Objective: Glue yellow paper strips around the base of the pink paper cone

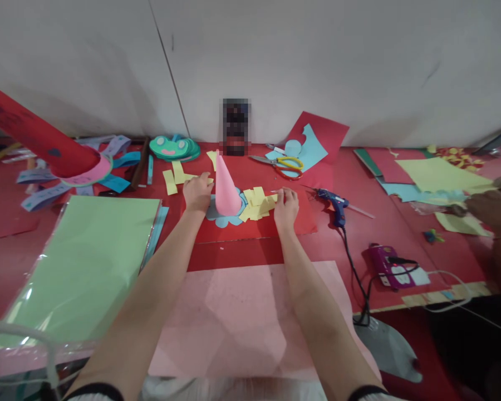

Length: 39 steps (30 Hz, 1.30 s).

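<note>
A pink paper cone (226,192) stands upright on a blue scalloped paper shape (225,220), both on a red sheet (250,231). Left of the cone is my left hand (197,194), its fingers apart and reaching over a yellow strip (191,177). Overlapping yellow paper pieces (258,203) lie beside the cone on the right. At their right end, my right hand (286,210) has bent fingers closed at the edge of a yellow piece. The fingertips partly hide that edge.
Scissors (286,164) lie behind my right hand. A blue glue gun (336,206) and its cord are to the right, near a purple power box (390,267). Green sheets (104,262) lie left. Another person's hand (490,209) is at far right. A phone (236,128) leans on the wall.
</note>
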Motion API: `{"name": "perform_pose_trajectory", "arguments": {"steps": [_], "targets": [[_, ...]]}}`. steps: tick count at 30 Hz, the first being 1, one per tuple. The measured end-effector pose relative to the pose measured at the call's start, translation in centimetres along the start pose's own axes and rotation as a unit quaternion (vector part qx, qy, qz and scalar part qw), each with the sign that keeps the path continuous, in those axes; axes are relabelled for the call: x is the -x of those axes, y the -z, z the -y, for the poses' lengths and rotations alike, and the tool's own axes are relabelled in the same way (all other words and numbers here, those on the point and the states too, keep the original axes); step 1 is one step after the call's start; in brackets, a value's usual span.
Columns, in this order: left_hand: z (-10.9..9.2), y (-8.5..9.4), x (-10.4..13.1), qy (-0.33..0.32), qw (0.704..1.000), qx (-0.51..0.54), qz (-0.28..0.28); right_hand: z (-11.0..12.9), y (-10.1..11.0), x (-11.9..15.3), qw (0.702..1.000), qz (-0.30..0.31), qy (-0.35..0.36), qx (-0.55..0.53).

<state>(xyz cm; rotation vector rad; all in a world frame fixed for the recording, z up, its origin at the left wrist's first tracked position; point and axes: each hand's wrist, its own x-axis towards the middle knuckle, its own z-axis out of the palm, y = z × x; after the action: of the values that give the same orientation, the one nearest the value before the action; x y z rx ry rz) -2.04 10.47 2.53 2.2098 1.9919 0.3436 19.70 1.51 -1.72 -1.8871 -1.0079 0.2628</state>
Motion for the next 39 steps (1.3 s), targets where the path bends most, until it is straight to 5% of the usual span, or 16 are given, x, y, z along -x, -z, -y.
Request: {"name": "perform_pose_trajectory", "arguments": {"steps": [16,19,20,24,27,30,32,35,37,39], "targets": [[0.3,1.2,-0.2,0.065,0.995,0.06,-0.054,0.3,0.2,0.0,1.0,-0.005,-0.003,-0.024],[-0.2,4.3,0.6,0.063,0.985,0.095,-0.131,0.4,0.2,-0.1,0.999,-0.012,-0.009,-0.034],[-0.6,5.8,1.3,0.038,0.972,0.12,-0.199,0.4,0.2,-0.1,0.999,-0.013,-0.011,-0.037],[-2.5,12.5,6.8,-0.073,0.86,0.162,-0.478,0.8,0.4,0.0,0.998,-0.04,0.001,-0.055],[-4.1,15.1,11.2,-0.127,0.813,0.168,-0.543,1.5,0.8,0.3,0.988,-0.048,0.002,-0.146],[-5.6,14.1,13.1,-0.266,0.826,0.133,-0.48,2.2,1.2,0.3,0.953,0.058,-0.058,-0.292],[-6.6,12.1,12.9,-0.329,0.816,0.118,-0.46,2.4,1.6,0.1,0.909,0.197,-0.111,-0.349],[-7.8,8.2,11.7,-0.373,0.856,0.073,-0.35,2.3,2.1,-0.1,0.826,0.409,-0.168,-0.349],[-8.3,5.9,11.0,-0.405,0.876,0.019,-0.26,2.1,2.5,0.0,0.786,0.47,-0.194,-0.351],[-8.6,4.0,10.5,-0.429,0.882,-0.015,-0.197,2.0,2.7,0.2,0.777,0.461,-0.201,-0.379]]}}
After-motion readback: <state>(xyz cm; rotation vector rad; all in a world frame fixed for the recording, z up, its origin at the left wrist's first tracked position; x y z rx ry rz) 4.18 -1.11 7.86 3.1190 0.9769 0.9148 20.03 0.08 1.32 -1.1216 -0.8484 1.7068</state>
